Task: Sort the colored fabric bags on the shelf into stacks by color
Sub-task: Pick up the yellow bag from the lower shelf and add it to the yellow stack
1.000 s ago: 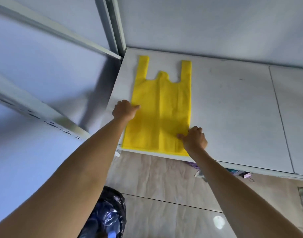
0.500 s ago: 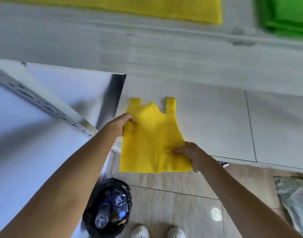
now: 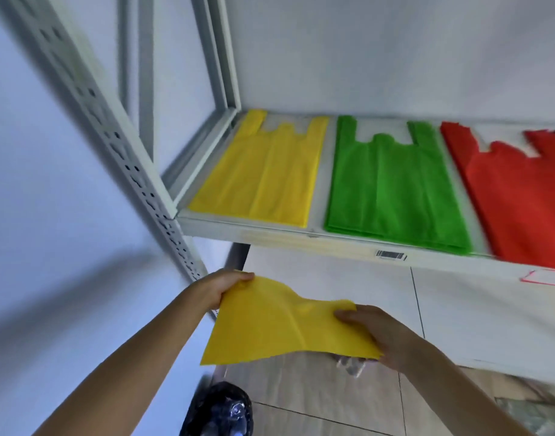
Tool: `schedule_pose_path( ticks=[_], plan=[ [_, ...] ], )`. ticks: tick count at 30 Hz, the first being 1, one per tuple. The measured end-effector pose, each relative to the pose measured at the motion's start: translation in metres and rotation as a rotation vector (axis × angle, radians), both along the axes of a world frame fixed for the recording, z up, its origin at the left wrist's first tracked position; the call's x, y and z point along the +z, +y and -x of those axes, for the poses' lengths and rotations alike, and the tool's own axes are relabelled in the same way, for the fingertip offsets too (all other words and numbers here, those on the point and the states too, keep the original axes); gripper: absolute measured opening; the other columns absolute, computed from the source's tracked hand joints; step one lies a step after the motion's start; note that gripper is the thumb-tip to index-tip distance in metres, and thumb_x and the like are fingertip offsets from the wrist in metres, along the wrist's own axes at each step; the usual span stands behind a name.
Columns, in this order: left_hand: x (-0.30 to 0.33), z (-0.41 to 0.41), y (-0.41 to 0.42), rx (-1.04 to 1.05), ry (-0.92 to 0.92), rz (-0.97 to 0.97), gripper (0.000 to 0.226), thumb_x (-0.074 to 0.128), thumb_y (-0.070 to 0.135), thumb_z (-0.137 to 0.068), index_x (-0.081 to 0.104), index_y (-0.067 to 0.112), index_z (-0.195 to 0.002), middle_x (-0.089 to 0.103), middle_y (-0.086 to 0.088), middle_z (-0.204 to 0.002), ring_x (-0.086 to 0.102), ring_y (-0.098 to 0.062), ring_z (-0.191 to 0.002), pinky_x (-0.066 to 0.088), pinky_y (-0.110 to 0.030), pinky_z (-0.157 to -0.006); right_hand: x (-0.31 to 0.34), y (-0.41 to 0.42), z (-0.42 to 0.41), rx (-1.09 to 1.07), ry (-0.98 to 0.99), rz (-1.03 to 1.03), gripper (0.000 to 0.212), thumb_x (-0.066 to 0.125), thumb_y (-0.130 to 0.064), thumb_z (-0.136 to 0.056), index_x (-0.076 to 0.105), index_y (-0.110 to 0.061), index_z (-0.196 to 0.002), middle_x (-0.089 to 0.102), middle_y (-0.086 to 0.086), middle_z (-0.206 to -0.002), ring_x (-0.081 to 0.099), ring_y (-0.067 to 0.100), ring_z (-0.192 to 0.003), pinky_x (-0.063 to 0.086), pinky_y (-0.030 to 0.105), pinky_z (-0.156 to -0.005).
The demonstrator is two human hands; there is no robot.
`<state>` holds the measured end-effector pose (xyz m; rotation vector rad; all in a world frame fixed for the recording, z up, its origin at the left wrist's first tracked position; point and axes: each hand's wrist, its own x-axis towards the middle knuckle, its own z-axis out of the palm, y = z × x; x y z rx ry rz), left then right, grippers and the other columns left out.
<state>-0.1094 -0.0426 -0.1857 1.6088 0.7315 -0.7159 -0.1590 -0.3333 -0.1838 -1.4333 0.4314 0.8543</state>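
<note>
I hold a yellow fabric bag (image 3: pixel 279 328) in the air in front of the lower shelf board (image 3: pixel 477 316). My left hand (image 3: pixel 218 286) grips its left edge and my right hand (image 3: pixel 375 333) grips its right edge. On the upper shelf (image 3: pixel 301 239) lie three stacks side by side: a yellow stack (image 3: pixel 263 171) at the left, a green stack (image 3: pixel 392 184) in the middle and a red stack (image 3: pixel 518 196) at the right, cut off by the frame edge.
A perforated white shelf post (image 3: pixel 119 146) runs diagonally at the left, next to a white wall. A black bag of plastic bottles (image 3: pixel 219 410) sits on the tiled floor below. A barcode label (image 3: pixel 391 255) is stuck on the upper shelf's front edge.
Both hands have lifted the yellow bag off the lower shelf board and pulled it towards me. My view has tilted up, so the upper shelf with its three stacks now shows.
</note>
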Motion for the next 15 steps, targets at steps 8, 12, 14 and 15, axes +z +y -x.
schedule_pose_path(
  ticks=[8, 12, 14, 15],
  plan=[
    [0.187, 0.009, -0.011, -0.054, -0.333, 0.031, 0.037, 0.058, 0.025, -0.094, 0.052, 0.006, -0.125, 0.065, -0.010, -0.101, 0.063, -0.025, -0.088, 0.050, -0.039, -0.078, 0.184, -0.011, -0.011, 0.004, -0.275, -0.198, 0.011, 0.055, -0.012, -0.090, 0.064, -0.006, -0.090, 0.073, 0.006, -0.070, 0.070, 0.012, -0.057, 0.059, 0.022, -0.054],
    [0.265, -0.022, -0.003, -0.067, -0.448, -0.003, 0.024, 0.051, 0.028, -0.097, 0.060, 0.011, -0.111, 0.073, -0.003, -0.070, 0.070, -0.016, -0.059, 0.056, -0.024, -0.057, 0.271, -0.002, -0.047, 0.041, -0.422, -0.233, 0.013, 0.051, -0.013, -0.092, 0.062, -0.006, -0.096, 0.076, 0.007, -0.076, 0.074, 0.018, -0.065, 0.058, 0.027, -0.065],
    [0.304, -0.046, 0.001, -0.035, -0.545, -0.015, 0.019, 0.048, 0.026, -0.099, 0.059, 0.013, -0.107, 0.073, 0.000, -0.063, 0.069, -0.011, -0.050, 0.054, -0.019, -0.046, 0.307, 0.006, -0.072, 0.052, -0.510, -0.191, 0.014, 0.050, -0.014, -0.093, 0.062, -0.009, -0.097, 0.075, 0.005, -0.072, 0.073, 0.015, -0.061, 0.058, 0.024, -0.059],
    [0.319, -0.060, 0.005, -0.014, -0.594, -0.018, 0.022, 0.049, 0.026, -0.099, 0.058, 0.011, -0.113, 0.074, -0.002, -0.072, 0.070, -0.012, -0.054, 0.055, -0.020, -0.049, 0.322, 0.010, -0.082, 0.044, -0.562, -0.177, 0.016, 0.051, -0.014, -0.093, 0.063, -0.009, -0.102, 0.075, 0.004, -0.073, 0.072, 0.014, -0.061, 0.058, 0.024, -0.058]
  ],
)
